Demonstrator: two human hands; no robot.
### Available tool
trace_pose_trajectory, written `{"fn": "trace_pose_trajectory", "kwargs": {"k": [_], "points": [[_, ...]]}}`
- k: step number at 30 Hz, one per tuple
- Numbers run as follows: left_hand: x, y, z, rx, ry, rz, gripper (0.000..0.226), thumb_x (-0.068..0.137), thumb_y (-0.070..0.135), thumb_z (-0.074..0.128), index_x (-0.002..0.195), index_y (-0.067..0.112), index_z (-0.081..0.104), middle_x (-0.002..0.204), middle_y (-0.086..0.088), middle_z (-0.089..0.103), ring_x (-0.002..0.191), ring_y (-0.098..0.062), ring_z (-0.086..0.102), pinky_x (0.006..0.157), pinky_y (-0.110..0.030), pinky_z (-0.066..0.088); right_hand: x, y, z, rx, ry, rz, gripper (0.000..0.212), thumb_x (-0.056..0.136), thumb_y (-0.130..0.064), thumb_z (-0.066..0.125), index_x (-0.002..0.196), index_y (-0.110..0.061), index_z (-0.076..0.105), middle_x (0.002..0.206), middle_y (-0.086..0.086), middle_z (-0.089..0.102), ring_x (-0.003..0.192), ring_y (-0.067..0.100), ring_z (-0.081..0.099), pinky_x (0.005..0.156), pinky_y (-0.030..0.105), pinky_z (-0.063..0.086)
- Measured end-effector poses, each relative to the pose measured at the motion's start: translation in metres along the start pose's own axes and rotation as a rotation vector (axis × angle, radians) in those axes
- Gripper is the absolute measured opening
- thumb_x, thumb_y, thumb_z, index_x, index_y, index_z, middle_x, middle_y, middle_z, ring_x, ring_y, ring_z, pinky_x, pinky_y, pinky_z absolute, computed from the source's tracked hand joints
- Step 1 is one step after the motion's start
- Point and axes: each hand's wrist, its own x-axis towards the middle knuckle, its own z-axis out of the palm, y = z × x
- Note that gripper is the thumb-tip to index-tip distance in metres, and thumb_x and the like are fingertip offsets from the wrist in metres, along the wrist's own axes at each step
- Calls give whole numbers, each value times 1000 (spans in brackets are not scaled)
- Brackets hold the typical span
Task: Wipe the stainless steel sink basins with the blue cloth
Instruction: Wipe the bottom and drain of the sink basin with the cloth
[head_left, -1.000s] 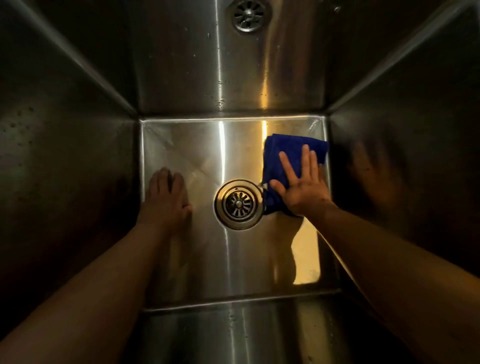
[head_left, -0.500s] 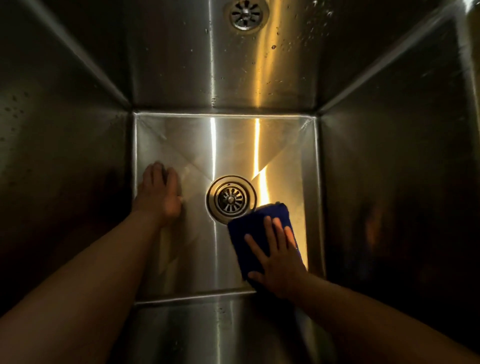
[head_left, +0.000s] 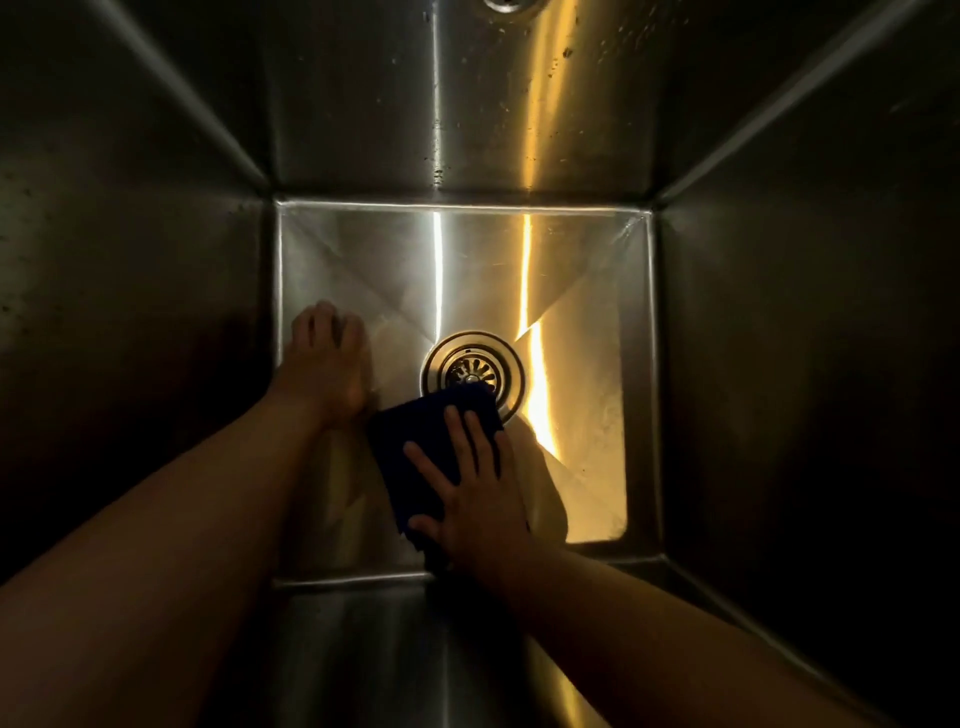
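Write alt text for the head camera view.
A right hand presses a blue cloth flat on the floor of a deep steel sink basin, partly covering the drain. The left hand rests on the floor nearby.

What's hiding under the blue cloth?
The blue cloth lies on the sink floor, and its far corner covers the near edge of the drain. The right hand presses on top. The steel right beneath is hidden.
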Motion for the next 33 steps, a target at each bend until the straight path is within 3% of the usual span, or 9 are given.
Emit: {"fn": "trace_pose_trajectory", "kwargs": {"k": [4,10,16,19,21,23,26,29,33], "points": [[0,1,0,-1,-12,-22,58,95,18,37,147,6,15,155,-25,-1,143,-37,-5,116,-47,9,-22,45,11,57,13,151,87,87,-70,41,139,-49,-27,140,2,-51,130,26,-45,112,51,-17],[5,-1,0,17,-107,-66,73,90,22,46,150,12,5,157,-19,-12,144,-35,-14,119,-47,6,-39,104,2,242,-76,505,89,85,-66,49,140,-58,-21,142,-3,-53,140,25,-35,112,56,17],[9,-6,0,42,-169,-67,83,86,21,50,149,14,-2,156,-17,-18,143,-35,-18,118,-46,5,-39,92,-12,132,-103,616,95,95,-45,51,144,-36,-29,150,20,-37,145,42,-14,109,50,32],[9,-6,-2,12,-167,-67,80,86,22,52,148,13,2,155,-19,-12,143,-37,-13,117,-47,9,-36,88,-18,78,-85,588,71,103,-15,33,151,-22,-19,154,31,-21,144,49,1,104,51,41],[7,-3,-5,-19,-118,-60,75,85,22,54,146,10,12,152,-22,2,142,-39,-2,116,-47,14,-37,94,-23,40,-95,534,63,102,-2,21,152,-15,-14,153,37,-11,142,53,7,102,51,41],[1,2,-7,-38,24,-31,66,83,20,58,140,6,27,144,-24,19,135,-41,13,112,-47,21,-37,99,-30,29,-143,513,61,102,-2,21,153,-14,-9,153,38,-6,142,53,10,104,51,38],[-14,16,-6,-72,207,-4,55,84,13,58,134,3,40,141,-27,29,131,-41,23,109,-46,25,-33,103,-45,46,-198,520,60,103,-12,28,154,-18,-1,155,35,1,141,49,17,107,51,34],[-27,34,-4,-129,238,-11,52,86,9,54,136,3,40,143,-25,30,132,-40,25,110,-43,24,-36,104,-60,95,-184,529,57,101,-16,32,154,-22,10,154,31,14,134,45,36,102,48,40],[-42,54,-5,-193,183,-20,57,87,8,49,141,7,33,145,-18,29,132,-36,26,111,-37,23,-46,102,-78,274,-31,539,40,97,-15,41,136,-19,48,132,12,54,113,29,59,90,40,50]]}}
